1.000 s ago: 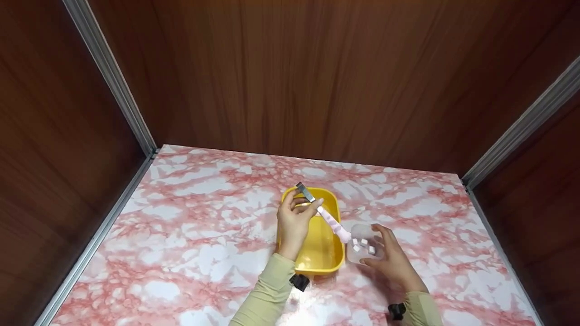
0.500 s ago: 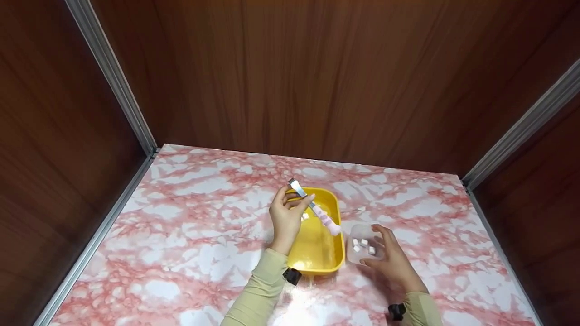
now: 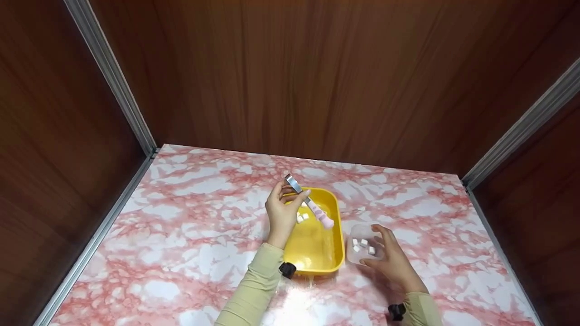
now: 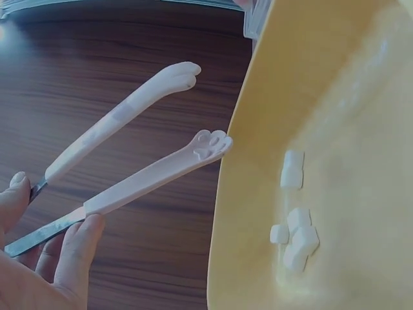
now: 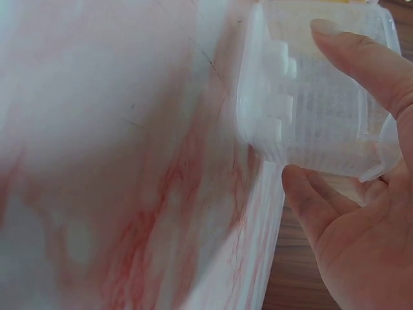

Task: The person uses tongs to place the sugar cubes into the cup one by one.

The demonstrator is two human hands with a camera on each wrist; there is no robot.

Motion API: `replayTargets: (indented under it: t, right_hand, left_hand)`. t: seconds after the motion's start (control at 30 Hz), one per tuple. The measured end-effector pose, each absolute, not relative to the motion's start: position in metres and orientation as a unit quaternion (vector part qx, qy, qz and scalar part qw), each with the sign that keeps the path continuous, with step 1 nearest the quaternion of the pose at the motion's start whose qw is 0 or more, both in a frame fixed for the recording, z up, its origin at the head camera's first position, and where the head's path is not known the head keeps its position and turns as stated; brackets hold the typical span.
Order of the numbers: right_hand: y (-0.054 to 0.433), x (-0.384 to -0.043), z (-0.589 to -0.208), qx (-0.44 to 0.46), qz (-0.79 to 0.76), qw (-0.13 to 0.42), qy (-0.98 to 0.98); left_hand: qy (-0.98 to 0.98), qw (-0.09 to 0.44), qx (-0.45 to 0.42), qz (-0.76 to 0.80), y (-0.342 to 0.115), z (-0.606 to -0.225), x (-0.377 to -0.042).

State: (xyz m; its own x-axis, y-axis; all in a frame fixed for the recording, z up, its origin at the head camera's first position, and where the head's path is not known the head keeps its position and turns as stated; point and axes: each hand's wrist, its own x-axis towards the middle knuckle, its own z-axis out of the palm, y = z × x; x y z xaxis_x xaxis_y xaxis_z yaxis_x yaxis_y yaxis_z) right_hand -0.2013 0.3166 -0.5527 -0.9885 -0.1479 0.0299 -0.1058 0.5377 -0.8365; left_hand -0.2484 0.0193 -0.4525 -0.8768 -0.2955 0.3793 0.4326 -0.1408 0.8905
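The left hand pinches the spread tongs above the yellow tub, long axis slanting right and personward, pink ends toward the clear container. The right hand, nearer its white cubes, grips that container.

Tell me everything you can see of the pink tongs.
The tongs have two slim arms: shiny, metal-looking at the held end, then pale pink, plastic-looking sleeves with darker patches, ending in paw-shaped tips. The arms stand apart with nothing between the tips. The left hand pinches the metal part between thumb and fingers. In the head view, they slant across the yellow tub, pink end nearer the wearer.
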Motion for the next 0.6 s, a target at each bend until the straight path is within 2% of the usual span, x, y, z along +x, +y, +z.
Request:
replayTargets:
  t: [0.37,0.6]
  right_hand:
    - [0.315,-0.201,-0.553,-0.054,-0.486,0.032,0.872]
    - [0.316,-0.201,-0.551,-0.074,-0.466,0.021,0.882]
  left_hand:
    - [-0.618,0.252,-0.084,-0.74,0.017,-0.455,-0.257]
    - [-0.623,0.259,-0.077,-0.734,0.018,-0.452,-0.264]
